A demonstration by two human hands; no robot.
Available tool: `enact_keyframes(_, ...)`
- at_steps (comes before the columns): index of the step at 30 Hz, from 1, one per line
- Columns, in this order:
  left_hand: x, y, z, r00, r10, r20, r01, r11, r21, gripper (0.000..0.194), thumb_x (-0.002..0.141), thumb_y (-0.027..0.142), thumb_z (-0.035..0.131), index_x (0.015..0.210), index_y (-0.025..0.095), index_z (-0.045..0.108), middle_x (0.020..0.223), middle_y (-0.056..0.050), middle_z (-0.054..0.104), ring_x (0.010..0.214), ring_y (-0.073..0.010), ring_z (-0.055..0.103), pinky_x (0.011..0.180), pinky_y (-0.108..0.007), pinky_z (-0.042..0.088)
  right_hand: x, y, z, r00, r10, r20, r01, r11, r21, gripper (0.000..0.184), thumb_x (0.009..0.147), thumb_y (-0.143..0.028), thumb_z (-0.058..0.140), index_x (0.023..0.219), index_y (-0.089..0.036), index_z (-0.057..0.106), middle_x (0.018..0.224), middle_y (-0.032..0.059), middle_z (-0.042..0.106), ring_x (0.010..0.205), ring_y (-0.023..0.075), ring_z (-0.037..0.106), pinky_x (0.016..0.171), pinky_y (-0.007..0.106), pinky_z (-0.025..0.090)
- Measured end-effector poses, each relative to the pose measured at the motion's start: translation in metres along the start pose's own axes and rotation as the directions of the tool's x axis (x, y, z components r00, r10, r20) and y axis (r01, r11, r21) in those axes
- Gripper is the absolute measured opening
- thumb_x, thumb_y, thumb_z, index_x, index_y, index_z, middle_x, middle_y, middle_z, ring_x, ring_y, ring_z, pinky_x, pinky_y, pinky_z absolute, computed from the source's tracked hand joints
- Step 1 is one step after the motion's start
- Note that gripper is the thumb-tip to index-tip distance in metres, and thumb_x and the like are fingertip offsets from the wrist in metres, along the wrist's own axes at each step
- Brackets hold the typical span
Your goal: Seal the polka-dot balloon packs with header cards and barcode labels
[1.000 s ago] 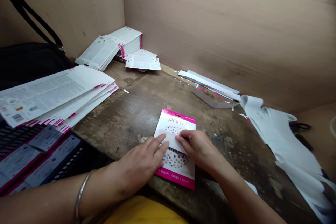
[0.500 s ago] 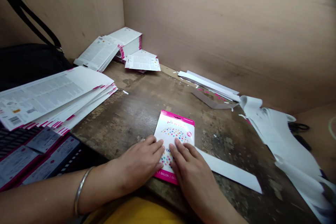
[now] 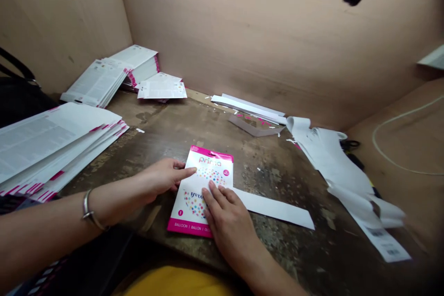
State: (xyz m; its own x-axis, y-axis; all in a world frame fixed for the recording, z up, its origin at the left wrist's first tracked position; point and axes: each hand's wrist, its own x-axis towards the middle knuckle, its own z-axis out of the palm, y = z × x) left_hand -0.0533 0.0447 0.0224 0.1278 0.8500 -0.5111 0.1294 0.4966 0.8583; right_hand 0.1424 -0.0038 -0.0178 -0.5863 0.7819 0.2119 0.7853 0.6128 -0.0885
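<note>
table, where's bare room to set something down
Bare tabletop lies beyond the left hand, between the front-left cards and balloon packet; also between the strip beside it and curled paper. Crowded: back-left card piles, right side.

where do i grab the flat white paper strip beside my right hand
Probably by the free end of the flat white paper strip, from the right: it points away from the right hand, whereas the other end is hidden near the pink-and-white card packet.
</note>
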Motion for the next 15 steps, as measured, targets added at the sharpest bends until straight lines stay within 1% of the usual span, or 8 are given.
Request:
enact_keyframes(3, 0.009, 0.001, 0.014, 1.000, 0.016, -0.021, -0.014, 0.996, 0.087, 0.035, 0.068, 0.037, 0.070, 0.091, 0.011, 0.063, 0.085, -0.013, 0.071, 0.071, -0.0266, 0.067, 0.056, -0.032, 0.052, -0.003, 0.000, 0.000, 1.000, 0.004, -0.002, -0.004, 0.998, 0.055, 0.039, 0.091, -0.020, 0.045, 0.129, -0.013, 0.052, 0.133, 0.0137, 0.050, 0.117, 0.0289, 0.051, 0.100, 0.045, 0.043)
enact_keyframes(5, 0.011, -0.001, 0.022, 0.996, 0.035, -0.081, -0.035, 0.999, 0.004, 0.037, 0.068, 0.029, 0.070, 0.099, 0.013, 0.058, 0.091, -0.013, 0.071, 0.074, -0.0284, 0.068, 0.058, -0.035, 0.053, -0.005, 0.003, -0.003, 1.000, 0.012, -0.003, -0.012, 0.990, 0.142, 0.039, 0.090, -0.019, 0.046, 0.128, -0.015, 0.052, 0.135, 0.0129, 0.049, 0.119, 0.0285, 0.049, 0.102, 0.044, 0.041)
enact_keyframes(7, 0.009, -0.005, 0.028, 0.997, 0.039, -0.061, -0.048, 0.987, -0.152, 0.040, 0.070, 0.027, 0.068, 0.105, 0.014, 0.052, 0.095, -0.014, 0.070, 0.078, -0.0289, 0.068, 0.063, -0.038, 0.055, -0.006, 0.011, -0.009, 0.992, 0.119, -0.051, -0.102, 0.961, 0.257, 0.042, 0.088, -0.026, 0.051, 0.128, -0.015, 0.052, 0.139, 0.0139, 0.044, 0.124, 0.0305, 0.043, 0.104, 0.048, 0.038)
enact_keyframes(8, 0.006, -0.007, 0.030, 0.999, 0.051, -0.020, -0.054, 0.970, -0.237, 0.042, 0.072, 0.027, 0.067, 0.107, 0.014, 0.050, 0.097, -0.014, 0.069, 0.080, -0.0287, 0.068, 0.066, -0.039, 0.055, -0.005, 0.015, -0.012, 0.969, 0.233, -0.087, -0.192, 0.924, 0.331, 0.047, 0.087, -0.031, 0.052, 0.131, -0.013, 0.049, 0.140, 0.0154, 0.042, 0.126, 0.0319, 0.041, 0.104, 0.050, 0.037)
enact_keyframes(9, 0.003, -0.010, 0.032, 0.997, 0.072, 0.023, -0.061, 0.950, -0.307, 0.045, 0.072, 0.028, 0.067, 0.110, 0.015, 0.048, 0.101, -0.014, 0.068, 0.083, -0.0283, 0.068, 0.070, -0.040, 0.055, -0.004, 0.021, -0.016, 0.924, 0.367, -0.105, -0.291, 0.856, 0.428, 0.053, 0.087, -0.037, 0.051, 0.134, -0.012, 0.044, 0.140, 0.0171, 0.042, 0.126, 0.0327, 0.040, 0.102, 0.051, 0.038)
enact_keyframes(11, -0.003, -0.014, 0.035, 0.990, 0.112, 0.086, -0.072, 0.924, -0.376, 0.052, 0.073, 0.030, 0.070, 0.116, 0.017, 0.044, 0.107, -0.014, 0.066, 0.087, -0.0273, 0.067, 0.076, -0.040, 0.054, -0.001, 0.029, -0.023, 0.820, 0.572, -0.041, -0.421, 0.649, 0.634, 0.062, 0.089, -0.044, 0.047, 0.140, -0.012, 0.033, 0.133, 0.0180, 0.049, 0.119, 0.0315, 0.049, 0.094, 0.049, 0.045)
enact_keyframes(13, -0.008, -0.018, 0.038, 0.984, 0.137, 0.116, -0.082, 0.916, -0.392, 0.058, 0.073, 0.033, 0.071, 0.120, 0.020, 0.040, 0.113, -0.013, 0.064, 0.090, -0.0267, 0.067, 0.078, -0.040, 0.054, 0.003, 0.032, -0.026, 0.778, 0.625, 0.061, -0.451, 0.489, 0.747, 0.060, 0.090, -0.042, 0.044, 0.142, -0.016, 0.026, 0.124, 0.0135, 0.058, 0.109, 0.0274, 0.058, 0.087, 0.043, 0.050)
enact_keyframes(15, -0.010, -0.022, 0.041, 0.978, 0.151, 0.143, -0.083, 0.915, -0.396, 0.060, 0.074, 0.035, 0.070, 0.122, 0.022, 0.037, 0.116, -0.013, 0.063, 0.091, -0.0273, 0.066, 0.078, -0.040, 0.054, 0.005, 0.028, -0.026, 0.768, 0.638, 0.064, -0.451, 0.466, 0.761, 0.059, 0.090, -0.038, 0.045, 0.142, -0.017, 0.025, 0.121, 0.0120, 0.060, 0.108, 0.0264, 0.058, 0.089, 0.042, 0.049)
